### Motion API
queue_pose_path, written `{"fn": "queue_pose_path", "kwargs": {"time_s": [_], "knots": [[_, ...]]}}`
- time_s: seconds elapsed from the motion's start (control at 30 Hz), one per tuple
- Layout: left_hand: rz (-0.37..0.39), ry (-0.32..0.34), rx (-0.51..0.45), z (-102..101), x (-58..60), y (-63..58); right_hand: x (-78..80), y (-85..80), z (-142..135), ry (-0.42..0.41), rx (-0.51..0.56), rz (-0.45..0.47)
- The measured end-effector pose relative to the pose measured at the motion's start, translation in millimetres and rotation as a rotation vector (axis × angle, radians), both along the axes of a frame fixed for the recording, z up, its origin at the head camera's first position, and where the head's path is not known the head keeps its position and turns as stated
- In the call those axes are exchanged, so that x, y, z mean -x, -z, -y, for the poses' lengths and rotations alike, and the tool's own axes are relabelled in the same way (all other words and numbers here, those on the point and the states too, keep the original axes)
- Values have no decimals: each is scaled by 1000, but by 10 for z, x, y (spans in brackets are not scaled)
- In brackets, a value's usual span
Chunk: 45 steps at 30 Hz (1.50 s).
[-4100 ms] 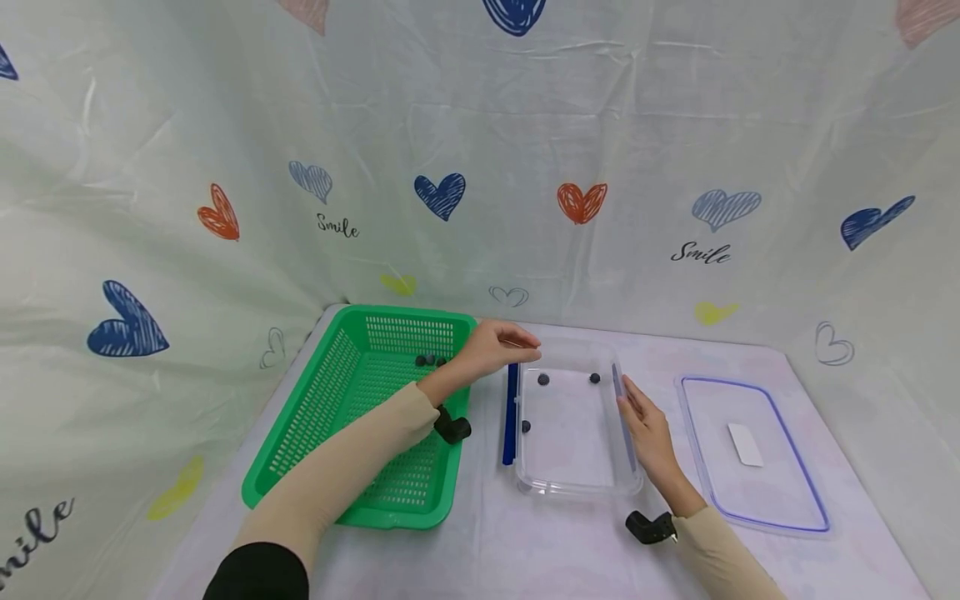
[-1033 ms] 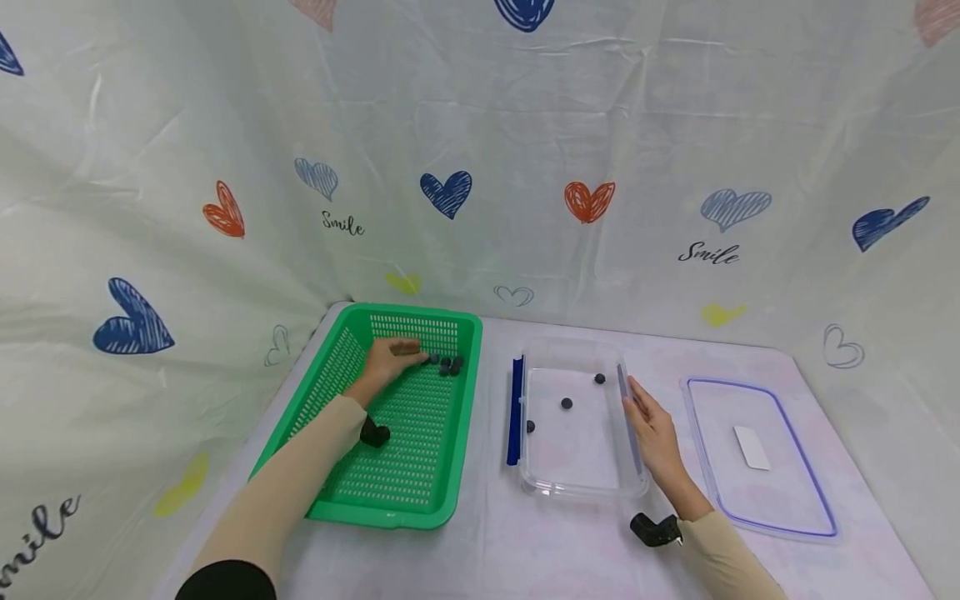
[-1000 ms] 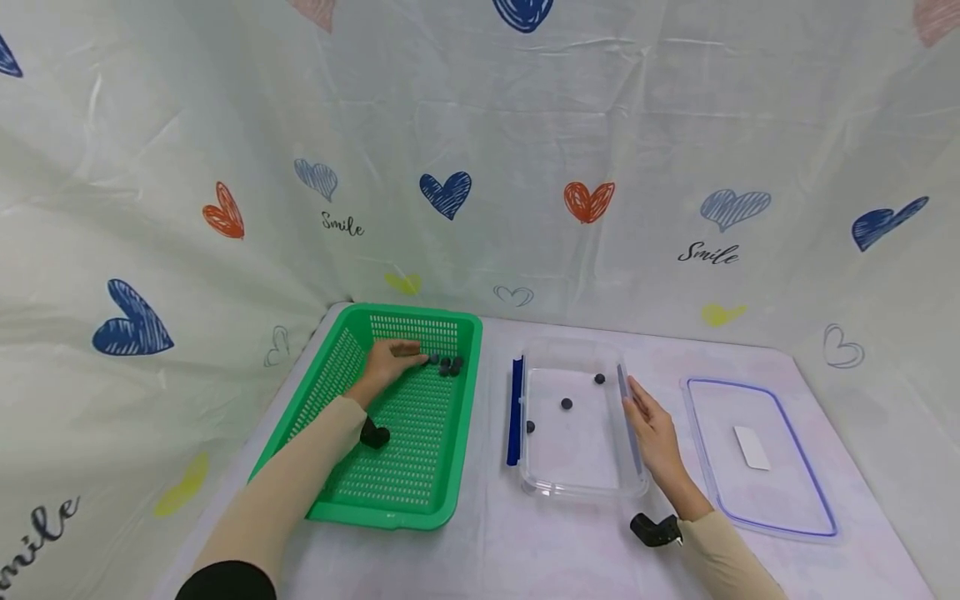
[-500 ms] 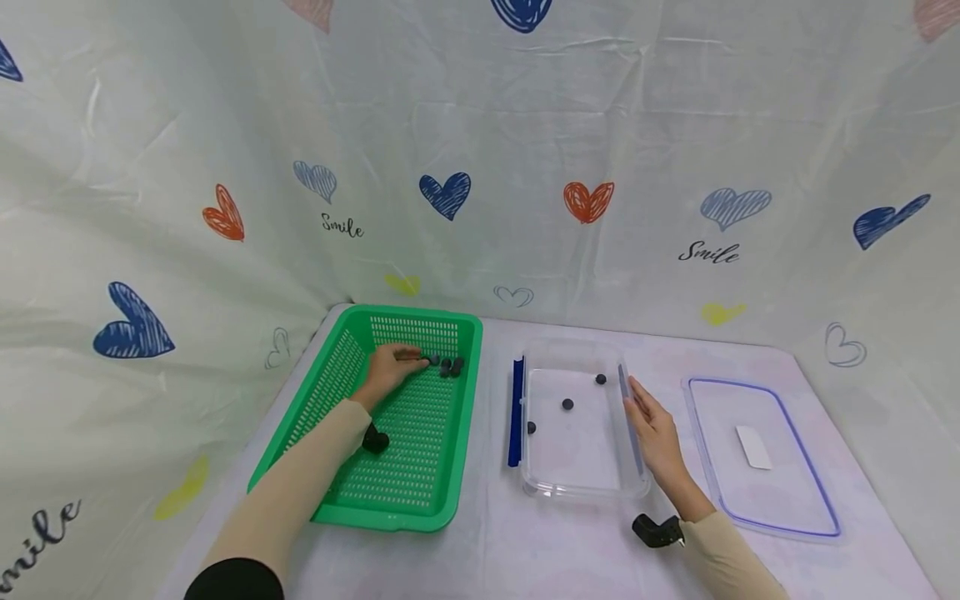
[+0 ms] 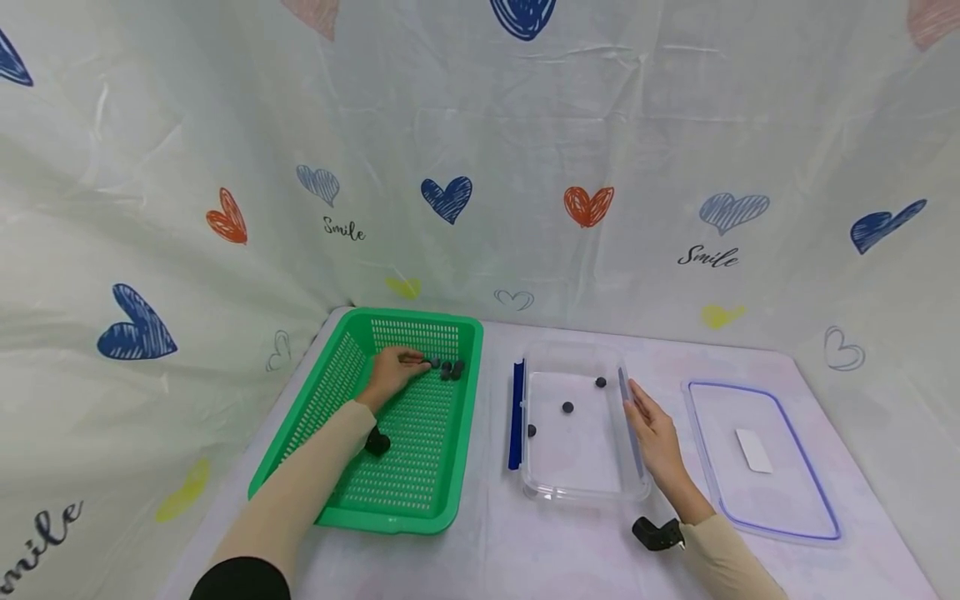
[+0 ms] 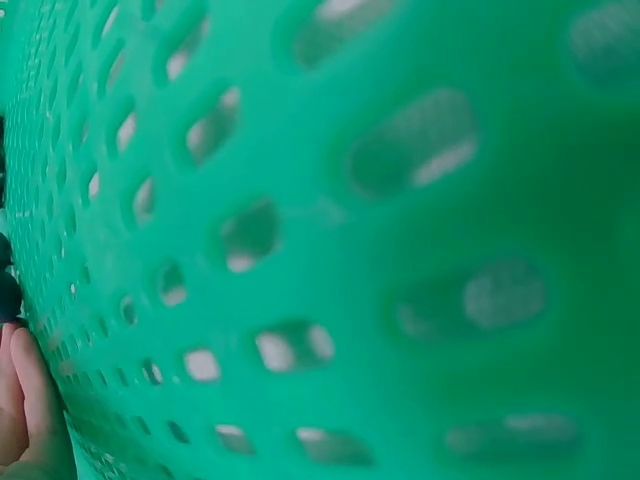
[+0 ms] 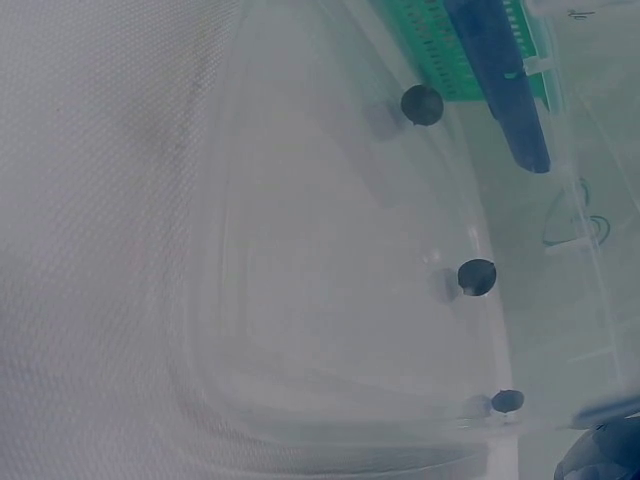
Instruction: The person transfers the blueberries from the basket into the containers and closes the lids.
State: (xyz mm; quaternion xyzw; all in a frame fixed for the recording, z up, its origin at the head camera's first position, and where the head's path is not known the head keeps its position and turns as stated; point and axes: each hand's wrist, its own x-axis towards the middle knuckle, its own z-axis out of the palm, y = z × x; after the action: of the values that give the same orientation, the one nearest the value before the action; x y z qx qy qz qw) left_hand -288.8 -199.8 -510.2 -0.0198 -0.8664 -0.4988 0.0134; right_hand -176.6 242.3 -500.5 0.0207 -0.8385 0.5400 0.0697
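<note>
Balls [image 5: 458, 368], small, dark and round, clustered at the narrowed left hand [image 5: 393, 372]; whether it pinched one was unclear. Rightward, their green perforated plastic basket [image 5: 467, 433] walled off a clear rectangular plastic box [image 5: 581, 450], touched by the straight-fingered right hand [image 5: 660, 433]. Four seconds earlier, the left hand hovered there.

The left arm [image 5: 311, 479] slants up from the bottom left, the left hand [image 5: 390, 373] left of centre, fingers [image 5: 409, 357] pointing right. The right arm [image 5: 727, 550] extends from the lower right, the right hand [image 5: 656, 433] (its fingers [image 5: 645, 402] nearly straight) tilted toward upper left.
</note>
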Motion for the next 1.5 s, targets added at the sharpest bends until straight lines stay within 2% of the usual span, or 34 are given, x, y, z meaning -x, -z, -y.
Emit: {"fn": "queue_pose_path", "kwargs": {"time_s": [0.3,0.53,0.77,1.1,1.3,1.5], "knots": [[-29,24,-4,-6,-12,-1,6,14,-4,10,-17,7],[-63,52,25,-3,1,6,-3,15,14,23,3,-32],[-33,57,47,9,26,-7,-4,14,5,5,13,9],[-20,111,101,23,44,-111,-4,-4,-4,-3,17,15],[-32,158,110,104,47,-170,4,-42,6,-6,45,45],[-27,168,99,139,36,-263,-14,-102,24,-3,48,55]]}}
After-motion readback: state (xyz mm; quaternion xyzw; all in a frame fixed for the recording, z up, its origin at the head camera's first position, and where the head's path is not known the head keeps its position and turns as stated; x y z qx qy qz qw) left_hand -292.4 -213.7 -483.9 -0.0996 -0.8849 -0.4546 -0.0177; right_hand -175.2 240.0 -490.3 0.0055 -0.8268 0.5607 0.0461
